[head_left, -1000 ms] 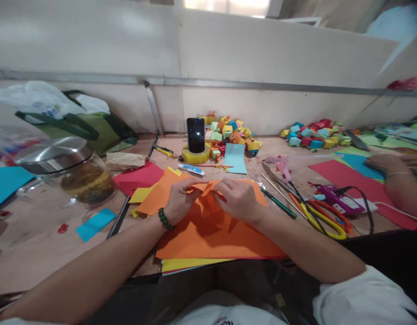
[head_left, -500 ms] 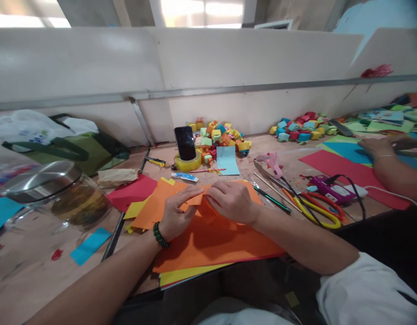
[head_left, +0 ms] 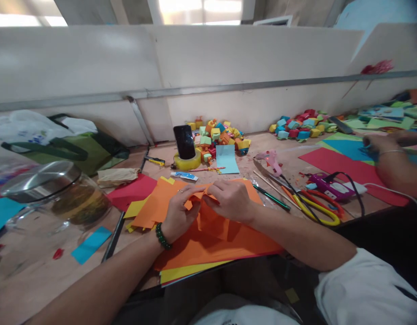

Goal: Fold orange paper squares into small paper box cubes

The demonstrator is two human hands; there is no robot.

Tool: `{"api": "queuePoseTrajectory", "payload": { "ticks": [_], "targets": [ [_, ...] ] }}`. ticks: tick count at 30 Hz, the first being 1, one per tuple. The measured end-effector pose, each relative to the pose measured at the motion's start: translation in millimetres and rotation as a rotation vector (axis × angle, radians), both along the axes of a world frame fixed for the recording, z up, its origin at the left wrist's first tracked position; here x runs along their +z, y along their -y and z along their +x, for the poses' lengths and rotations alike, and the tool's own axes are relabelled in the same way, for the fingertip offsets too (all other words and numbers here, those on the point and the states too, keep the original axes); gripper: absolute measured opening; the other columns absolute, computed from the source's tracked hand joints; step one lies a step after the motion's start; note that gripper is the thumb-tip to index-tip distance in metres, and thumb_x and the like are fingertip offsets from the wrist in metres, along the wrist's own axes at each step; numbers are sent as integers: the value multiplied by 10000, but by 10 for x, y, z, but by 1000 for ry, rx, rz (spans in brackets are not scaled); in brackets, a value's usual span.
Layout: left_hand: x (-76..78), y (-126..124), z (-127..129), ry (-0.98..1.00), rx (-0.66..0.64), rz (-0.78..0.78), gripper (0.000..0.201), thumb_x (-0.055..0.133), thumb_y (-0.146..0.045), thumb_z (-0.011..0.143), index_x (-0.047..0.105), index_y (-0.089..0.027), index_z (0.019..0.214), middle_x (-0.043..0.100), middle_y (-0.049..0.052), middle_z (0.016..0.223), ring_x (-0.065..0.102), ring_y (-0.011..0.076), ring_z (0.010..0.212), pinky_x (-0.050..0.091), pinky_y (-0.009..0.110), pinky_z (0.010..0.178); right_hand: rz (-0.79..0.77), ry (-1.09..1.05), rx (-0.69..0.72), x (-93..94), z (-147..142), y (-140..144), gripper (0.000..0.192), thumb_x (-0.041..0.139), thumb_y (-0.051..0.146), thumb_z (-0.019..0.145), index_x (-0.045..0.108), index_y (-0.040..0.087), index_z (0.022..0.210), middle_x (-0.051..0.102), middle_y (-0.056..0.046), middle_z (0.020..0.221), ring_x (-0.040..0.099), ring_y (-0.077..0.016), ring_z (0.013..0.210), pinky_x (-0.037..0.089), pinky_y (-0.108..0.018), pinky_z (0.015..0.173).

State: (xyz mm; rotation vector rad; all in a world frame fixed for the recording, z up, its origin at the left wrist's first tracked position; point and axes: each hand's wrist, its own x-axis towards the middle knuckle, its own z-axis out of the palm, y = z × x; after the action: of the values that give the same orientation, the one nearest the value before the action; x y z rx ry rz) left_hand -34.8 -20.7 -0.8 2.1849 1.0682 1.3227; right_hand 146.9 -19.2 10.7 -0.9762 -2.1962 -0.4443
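1. At the far left, a lidded glass jar (head_left: 56, 198) and a green bag (head_left: 80, 146) are seen on the table (head_left: 32, 271); neither is touched.
2. A small blue slip (head_left: 91, 244) and red and yellow sheets (head_left: 136, 192) are left lying flat and unfolded beside the work.
3. The left hand (head_left: 179, 212), a bead bracelet at its wrist, is pinched onto the orange paper piece (head_left: 208, 216), thumb and fingers closed on its upper edge.
4. That piece is held just above the stack of orange sheets (head_left: 229, 246) near the table's front edge. Several creases are already seen in it, yet no finished form can be made out, so the folding is judged partly done.
5. The right hand (head_left: 230, 201) is closed on the same upper edge; both hands are together, fingertips almost touching.
6. Behind, a phone (head_left: 184, 142) is propped on a tape roll, with a heap of finished paper cubes (head_left: 218, 135) beside it, so many pieces are judged complete.
7. To the right, scissors (head_left: 317, 210) and a glue gun (head_left: 271, 160) lie unused.
8. At the far right, another person's hand (head_left: 381, 144) rests on blue paper.
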Motion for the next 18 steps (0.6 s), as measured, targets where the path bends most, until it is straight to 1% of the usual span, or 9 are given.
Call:
{"api": "queuePoseTrajectory", "payload": {
  "ticks": [3, 4, 6, 8, 10, 13, 15, 18],
  "targets": [
    [6, -2, -14, 1, 52, -156, 447, 569, -202, 774, 603, -178, 1219, 707, 19, 821, 653, 146, 731, 543, 263, 731, -143, -86, -15, -30, -25, -5, 88, 564, 258, 849, 609, 186, 828, 660, -34, 730, 563, -143, 642, 275, -267, 546],
    [9, -2, -17, 5, 66, -191, 499, 575, -211, 771, 572, -170, 1268, 698, 5, 791, 644, 136, 710, 535, 248, 714, -200, -133, -8, -37, -30, -11, 79, 592, 252, 827, 610, 187, 869, 668, -29, 764, 567, -138, 642, 288, -256, 546],
    [12, -5, -21, 6, 83, -228, 585, 587, -230, 763, 516, -156, 1339, 681, -12, 764, 628, 126, 694, 516, 226, 684, -325, -221, 39, -47, -35, -29, 131, 641, 222, 787, 614, 192, 913, 678, -22, 843, 571, -121, 640, 334, -234, 561],
    [9, -11, -24, -29, 96, -246, 638, 592, -245, 762, 473, -148, 1381, 656, -28, 723, 600, 117, 652, 492, 210, 640, -445, -294, 98, -51, -32, -55, 103, 668, 184, 763, 634, 194, 860, 676, -17, 867, 567, -105, 631, 377, -224, 585],
    [4, -16, -27, -88, 104, -253, 655, 585, -245, 768, 453, -147, 1401, 634, -40, 688, 578, 112, 612, 474, 207, 619, -555, -366, 136, -48, -27, -84, 41, 687, 168, 753, 656, 191, 770, 672, -12, 822, 570, -106, 638, 405, -226, 603],
    [-2, -20, -22, -158, 97, -240, 644, 562, -222, 771, 457, -149, 1402, 649, -22, 719, 608, 132, 660, 479, 229, 667, -685, -499, 175, -31, -22, -116, 54, 701, 163, 736, 681, 191, 694, 661, 2, 715, 579, -122, 665, 426, -237, 625],
    [-1, -20, -13, -195, 91, -242, 645, 545, -202, 759, 467, -146, 1397, 667, -1, 750, 631, 153, 699, 484, 244, 684, -730, -566, 214, -13, -24, -127, 74, 689, 147, 727, 683, 188, 666, 653, 8, 671, 578, -127, 669, 431, -245, 637],
    [21, -23, -2, -220, 82, -282, 686, 536, -177, 730, 450, -130, 1409, 683, 8, 745, 639, 165, 683, 483, 248, 664, -752, -635, 285, 17, -26, -138, 105, 657, 147, 724, 653, 182, 626, 638, 12, 648, 566, -123, 649, 434, -251, 636]
  ]
}}
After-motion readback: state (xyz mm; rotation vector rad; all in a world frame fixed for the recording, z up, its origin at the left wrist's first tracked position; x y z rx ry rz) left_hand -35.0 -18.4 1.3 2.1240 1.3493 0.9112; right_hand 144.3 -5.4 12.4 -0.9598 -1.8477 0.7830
